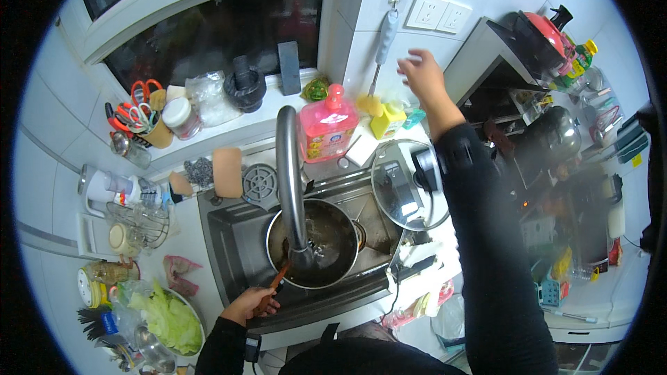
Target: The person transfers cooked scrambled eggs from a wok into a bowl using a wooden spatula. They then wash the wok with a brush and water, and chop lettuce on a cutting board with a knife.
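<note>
My left hand (256, 303) is closed around a brown wooden utensil handle (282, 275) at the near left rim of a dark pan (333, 255). Whether the pan's own handle is also in that grip, I cannot tell. The pan sits in the dark sink (234, 265), with liquid inside it. Over it arches a metal faucet (291, 182), its spout hiding part of the pan. My right hand (422, 74) is raised, empty and fingers apart, just right of a brush with a grey-blue handle (387, 36) hanging on the wall. Below that hand is a small yellow bottle (388, 121).
A glass lid (401, 187) rests over the sink's right edge. Behind the sink stands a pink pump bottle (328, 127). A mortar (245, 88) and a cup of scissors (156, 133) line the windowsill. At left sits a bowl of lettuce (172, 317); at right, a stove area (526, 187).
</note>
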{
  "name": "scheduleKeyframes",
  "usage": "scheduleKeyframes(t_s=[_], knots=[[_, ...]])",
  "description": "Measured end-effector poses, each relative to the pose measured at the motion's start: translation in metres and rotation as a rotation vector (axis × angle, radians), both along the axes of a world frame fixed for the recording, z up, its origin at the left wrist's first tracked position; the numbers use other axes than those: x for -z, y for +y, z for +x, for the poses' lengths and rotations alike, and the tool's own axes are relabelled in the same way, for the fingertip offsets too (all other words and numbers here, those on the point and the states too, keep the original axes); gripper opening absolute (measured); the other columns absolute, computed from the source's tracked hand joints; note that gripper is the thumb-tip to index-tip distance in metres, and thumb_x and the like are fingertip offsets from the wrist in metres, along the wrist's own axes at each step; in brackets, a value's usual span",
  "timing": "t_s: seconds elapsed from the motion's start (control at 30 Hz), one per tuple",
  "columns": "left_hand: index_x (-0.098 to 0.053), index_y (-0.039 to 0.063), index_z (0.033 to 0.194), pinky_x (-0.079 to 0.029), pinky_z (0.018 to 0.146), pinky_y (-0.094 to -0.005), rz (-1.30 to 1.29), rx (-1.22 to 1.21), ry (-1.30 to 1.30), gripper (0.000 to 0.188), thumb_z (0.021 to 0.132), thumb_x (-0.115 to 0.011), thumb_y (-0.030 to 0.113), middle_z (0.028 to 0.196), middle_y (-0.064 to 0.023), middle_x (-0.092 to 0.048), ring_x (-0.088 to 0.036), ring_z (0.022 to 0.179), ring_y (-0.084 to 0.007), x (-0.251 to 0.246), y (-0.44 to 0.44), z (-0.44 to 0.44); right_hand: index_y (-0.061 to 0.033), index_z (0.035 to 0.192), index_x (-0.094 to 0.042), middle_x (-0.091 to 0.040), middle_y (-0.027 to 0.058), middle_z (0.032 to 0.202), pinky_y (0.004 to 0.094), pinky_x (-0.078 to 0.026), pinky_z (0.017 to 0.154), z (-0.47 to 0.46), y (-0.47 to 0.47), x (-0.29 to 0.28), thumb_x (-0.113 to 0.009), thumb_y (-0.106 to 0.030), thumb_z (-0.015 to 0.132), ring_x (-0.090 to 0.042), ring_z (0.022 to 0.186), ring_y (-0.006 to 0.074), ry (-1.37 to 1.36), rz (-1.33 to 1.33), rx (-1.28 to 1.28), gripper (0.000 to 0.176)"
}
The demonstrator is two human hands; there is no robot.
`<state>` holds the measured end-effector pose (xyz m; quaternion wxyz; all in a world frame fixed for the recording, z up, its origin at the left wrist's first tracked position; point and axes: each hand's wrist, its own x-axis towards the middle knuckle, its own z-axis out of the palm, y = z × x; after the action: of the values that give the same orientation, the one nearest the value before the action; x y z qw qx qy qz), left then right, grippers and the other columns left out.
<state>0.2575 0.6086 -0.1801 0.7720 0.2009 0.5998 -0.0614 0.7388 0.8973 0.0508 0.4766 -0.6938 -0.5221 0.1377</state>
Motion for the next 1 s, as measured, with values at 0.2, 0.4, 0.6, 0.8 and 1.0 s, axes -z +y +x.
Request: scheduleKeyframes(t_s=[0.2,0.4,0.6,0.8,1.0], knots=[[-0.050,0.004,0.121,-0.048,0.055,-0.0307,0.114,0.038,0.089,0.042,0.095,-0.055,0.037,0.088,-0.0099,-0.068,-0.062,0.067,-0.0188,-0.009,-0.001,0.020,0.0044,0.111,-0.055,-0.065,0.0256,0.100,0.0421,-0.051,0.079,-0.008,0.065,-0.014,-0.064,-0.042,0.085,-0.065,0.091,0.0374,-0.242,-0.128,-0.027,0.054],[-0.051,0.003,0.120,-0.052,0.059,-0.0336,0.181,0.093,0.193,0.041,0.094,-0.057,0.034,0.086,-0.0105,-0.065,-0.063,0.068,-0.0203,0.001,-0.007,0.005,0.0019,0.092,-0.057,-0.065,0.0149,0.082,0.0360,-0.048,0.067,-0.011,0.020,-0.079,-0.062,-0.044,0.088,-0.062,0.074,0.0228,-0.372,-0.091,-0.048,0.047],[-0.051,0.003,0.119,-0.053,0.057,-0.0316,0.099,-0.050,0.026,0.041,0.092,-0.062,0.033,0.078,-0.0094,-0.064,-0.065,0.068,-0.0195,-0.009,-0.008,0.008,-0.0018,0.094,-0.062,-0.065,0.0091,0.083,0.0283,-0.049,0.064,-0.035,-0.096,-0.075,-0.062,-0.028,0.078,-0.061,0.068,0.0155,0.219,-0.261,-0.575,0.031],[-0.052,0.006,0.113,-0.047,0.050,-0.0281,0.034,-0.015,0.021,0.036,0.091,-0.063,0.033,0.069,-0.0055,-0.059,-0.058,0.057,-0.0160,-0.018,-0.003,0.030,0.0061,0.132,-0.041,-0.065,0.0147,0.075,0.0320,-0.053,0.047,-0.126,-0.150,0.061,-0.066,-0.016,0.076,-0.062,0.051,0.0179,0.257,-0.943,-0.505,0.065],[-0.054,0.007,0.104,-0.047,0.050,-0.0345,0.468,0.375,0.235,0.016,0.094,-0.054,0.020,0.064,-0.0070,-0.056,-0.062,0.059,-0.0205,-0.058,-0.010,0.024,0.0068,0.118,-0.053,-0.067,0.0193,0.077,0.0345,-0.056,0.057,-0.109,-0.146,0.075,-0.065,-0.023,0.077,-0.066,0.055,0.0253,0.113,-0.717,-0.424,0.052]])
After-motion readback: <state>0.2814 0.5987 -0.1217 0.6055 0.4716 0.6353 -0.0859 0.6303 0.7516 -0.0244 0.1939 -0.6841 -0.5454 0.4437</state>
